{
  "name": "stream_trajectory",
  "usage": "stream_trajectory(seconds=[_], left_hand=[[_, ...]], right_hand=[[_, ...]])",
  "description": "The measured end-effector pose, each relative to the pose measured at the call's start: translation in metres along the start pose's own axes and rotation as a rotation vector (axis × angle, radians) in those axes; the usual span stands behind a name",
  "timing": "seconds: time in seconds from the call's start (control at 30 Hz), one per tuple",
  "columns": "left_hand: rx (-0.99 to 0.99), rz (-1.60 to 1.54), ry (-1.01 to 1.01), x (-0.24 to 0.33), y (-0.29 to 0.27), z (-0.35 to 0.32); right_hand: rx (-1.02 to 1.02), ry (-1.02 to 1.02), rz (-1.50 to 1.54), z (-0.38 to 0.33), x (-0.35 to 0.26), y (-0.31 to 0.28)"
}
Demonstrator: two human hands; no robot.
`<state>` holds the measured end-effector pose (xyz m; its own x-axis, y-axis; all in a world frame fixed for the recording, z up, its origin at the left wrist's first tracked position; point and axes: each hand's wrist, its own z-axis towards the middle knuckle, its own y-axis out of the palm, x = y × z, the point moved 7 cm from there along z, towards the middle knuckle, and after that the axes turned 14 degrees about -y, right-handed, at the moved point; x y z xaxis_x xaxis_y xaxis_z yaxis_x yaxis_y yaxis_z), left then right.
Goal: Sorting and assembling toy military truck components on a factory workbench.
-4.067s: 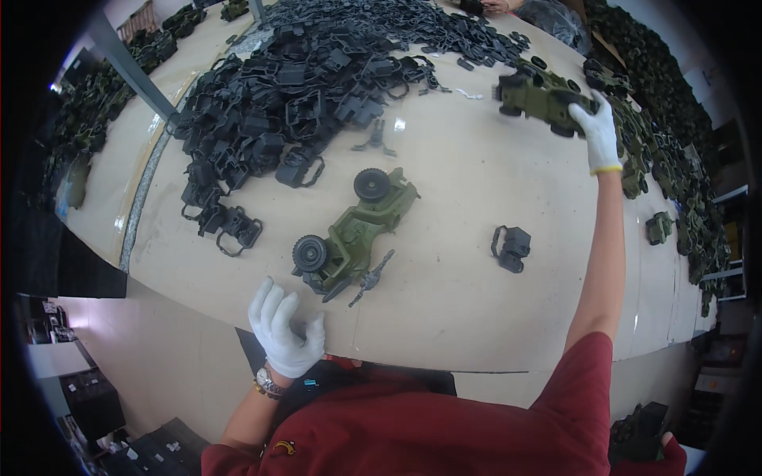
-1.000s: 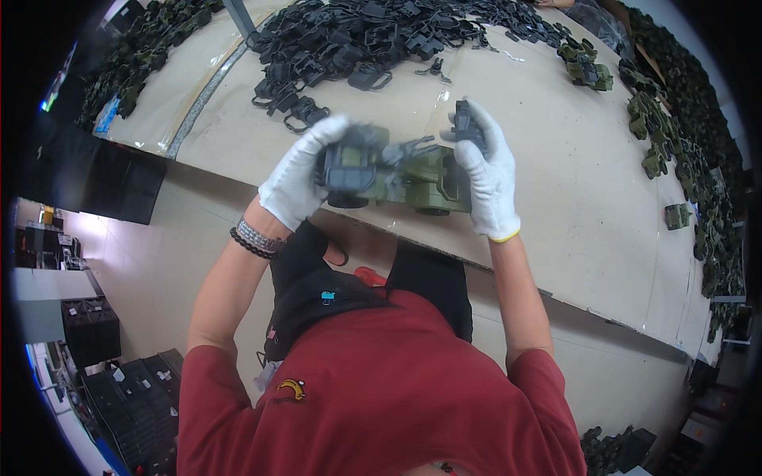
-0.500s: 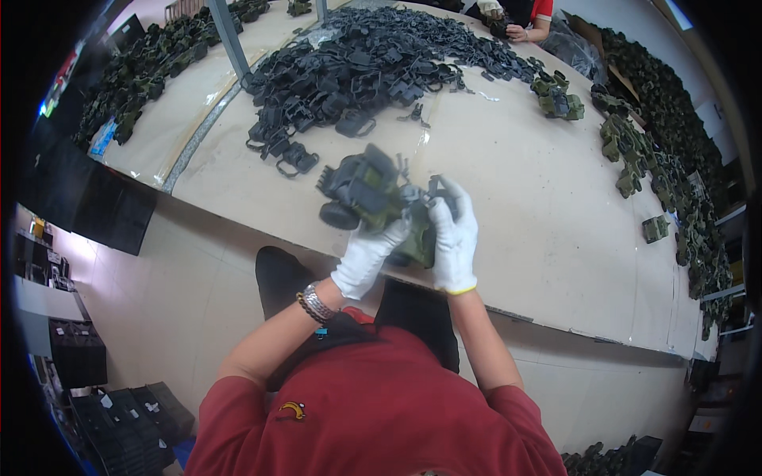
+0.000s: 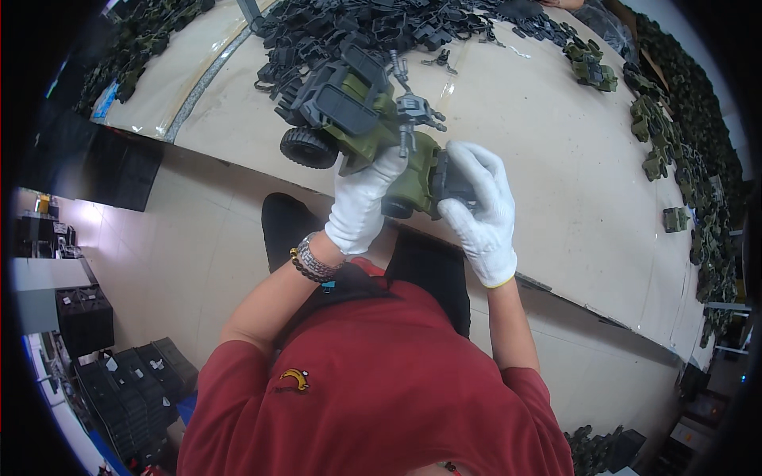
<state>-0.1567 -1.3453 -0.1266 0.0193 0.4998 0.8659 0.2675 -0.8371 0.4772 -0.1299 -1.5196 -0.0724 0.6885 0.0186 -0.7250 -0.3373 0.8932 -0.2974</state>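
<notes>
A green and dark grey toy military truck [image 4: 373,131] is held up over the table's near edge. My left hand [image 4: 367,186], in a white glove, grips it from below near its middle. On top of the truck sits a grey gun-like piece [image 4: 414,109]. A black wheel [image 4: 309,148] shows at the truck's left end. My gloved right hand [image 4: 484,210] curves round a dark grey plastic part [image 4: 455,178] at the truck's right end, thumb below and fingers above. Whether that part is fixed to the truck cannot be told.
A heap of dark grey plastic parts [image 4: 381,28] covers the far part of the table [image 4: 556,174]. Green toy trucks [image 4: 659,127] line its right side. A metal post [image 4: 250,12] rises at the far left. Black crates [image 4: 131,389] stand on the floor at lower left.
The truck has come up closer to my view and shows sharper. My right hand has shifted right, its fingers wider round the dark grey part. The co-worker is now almost out of the picture.
</notes>
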Motion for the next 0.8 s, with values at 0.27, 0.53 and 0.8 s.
stream_trajectory(seconds=[0.27,0.53,0.8], left_hand=[[0.042,0.126,0.154,0.008,0.006,-0.010],[0.006,0.263,0.090,0.012,0.007,-0.017],[-0.017,0.043,-0.012,0.004,0.012,-0.008]], right_hand=[[0.038,-0.025,0.041,-0.002,0.000,0.002],[-0.109,-0.323,-0.204,-0.001,-0.016,0.008],[-0.255,-0.305,-0.285,0.007,-0.029,0.002]])
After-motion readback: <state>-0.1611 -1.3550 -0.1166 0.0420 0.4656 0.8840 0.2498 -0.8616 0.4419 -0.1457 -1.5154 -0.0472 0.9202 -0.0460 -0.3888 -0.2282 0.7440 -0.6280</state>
